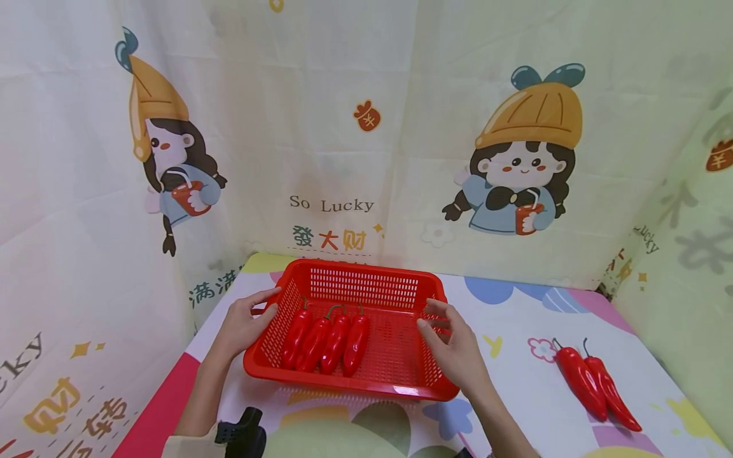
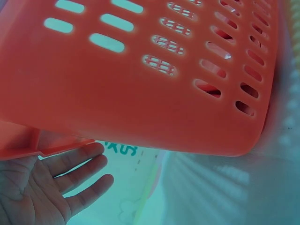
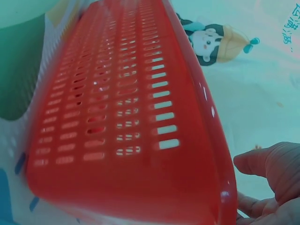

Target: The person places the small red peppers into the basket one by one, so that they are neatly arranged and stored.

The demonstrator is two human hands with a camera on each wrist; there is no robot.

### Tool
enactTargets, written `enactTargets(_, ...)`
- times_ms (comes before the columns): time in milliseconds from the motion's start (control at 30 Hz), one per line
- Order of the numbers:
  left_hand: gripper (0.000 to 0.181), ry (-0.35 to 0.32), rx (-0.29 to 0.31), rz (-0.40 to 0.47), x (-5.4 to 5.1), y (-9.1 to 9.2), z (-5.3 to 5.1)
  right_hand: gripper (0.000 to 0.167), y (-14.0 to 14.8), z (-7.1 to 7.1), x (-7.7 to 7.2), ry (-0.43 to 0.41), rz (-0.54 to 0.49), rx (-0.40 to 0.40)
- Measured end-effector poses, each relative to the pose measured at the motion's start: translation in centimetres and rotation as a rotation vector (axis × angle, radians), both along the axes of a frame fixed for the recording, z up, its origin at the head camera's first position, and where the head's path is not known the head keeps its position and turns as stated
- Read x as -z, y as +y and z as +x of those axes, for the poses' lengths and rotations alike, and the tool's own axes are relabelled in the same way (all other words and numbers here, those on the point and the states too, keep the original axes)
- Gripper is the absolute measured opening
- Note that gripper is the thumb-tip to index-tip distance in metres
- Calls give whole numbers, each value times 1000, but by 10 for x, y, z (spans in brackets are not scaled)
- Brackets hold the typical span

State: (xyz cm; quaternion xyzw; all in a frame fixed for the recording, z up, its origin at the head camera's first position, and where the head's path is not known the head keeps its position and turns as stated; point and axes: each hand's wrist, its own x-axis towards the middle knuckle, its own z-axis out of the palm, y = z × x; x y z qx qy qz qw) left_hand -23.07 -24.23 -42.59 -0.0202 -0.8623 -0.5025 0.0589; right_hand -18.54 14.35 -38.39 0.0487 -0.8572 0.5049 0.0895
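Observation:
A red perforated plastic basket [image 1: 395, 389] sits on the patterned tabletop, with several glossy red chili peppers [image 1: 325, 340] side by side in its left half, green stems pointing away. At the basket's left end is my left hand [image 1: 243, 324], thumb and fingers spread by the rim. The left wrist view has that hand's fingers [image 2: 84, 159] extended beneath the rim's edge. My right hand [image 1: 458, 346] is at the right end, thumb and fingers parted and loosely bent. Its thumb [image 3: 253, 161] comes up to the rim in the right wrist view; whether it touches I cannot tell.
Two more red chili peppers [image 1: 595, 385] lie together on the table, right of the basket. Printed cloth [image 1: 401, 159] with cartoon figures and lettering hangs behind and at both sides of the table [image 1: 509, 362]. A black wrist device [image 1: 246, 434] shows at the bottom.

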Motion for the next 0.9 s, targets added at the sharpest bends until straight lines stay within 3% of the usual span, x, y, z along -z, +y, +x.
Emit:
enactTargets(500,47,8,11,-3,0,-1,-1,52,24,10,1,38,1,80)
enactTargets(900,48,4,1,9,1,0,-1,46,48,11,9,63,78,131)
